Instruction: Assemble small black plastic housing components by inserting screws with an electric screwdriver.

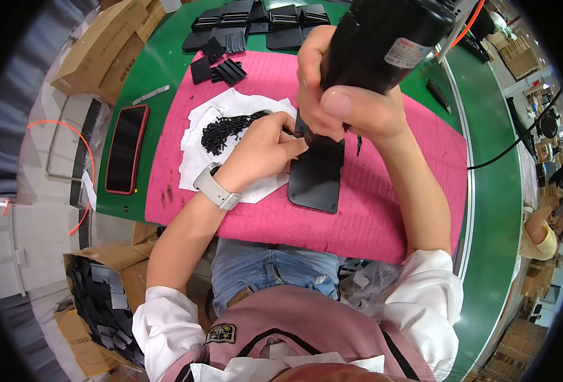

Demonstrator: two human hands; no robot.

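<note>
- The right hand (361, 108) is wrapped round a black power tool (383, 38) above the black panel (315, 181); the grip, thumb across the body, probably serves to steady the tool and aim its lower end.
- The left hand (265, 149) has its fingers drawn narrow at the panel's far part, just beside the tool's lower end, perhaps to guide something there; I cannot tell whether a small piece is between the fingertips.
- The panel lies on the pink mat (249, 223), near the middle and in front of the person; the mat probably cushions its surface.
- Left of the panel, a heap of small black pieces (218, 135) rests on a white sheet (194, 162), likely so that they stay gathered and within the left hand's reach.
- Counts: one tool, one panel under the hands, one sheet, one mat, and one heap whose pieces are too many and too small to count.
- At the mat's far left corner lie about four small black parts (200, 70); beyond them, black housings (285, 18) overlap in two groups, so their exact number is unclear.
- On the green table (113, 202) at left: one phone (125, 149) and one metal strip (151, 95).
</note>
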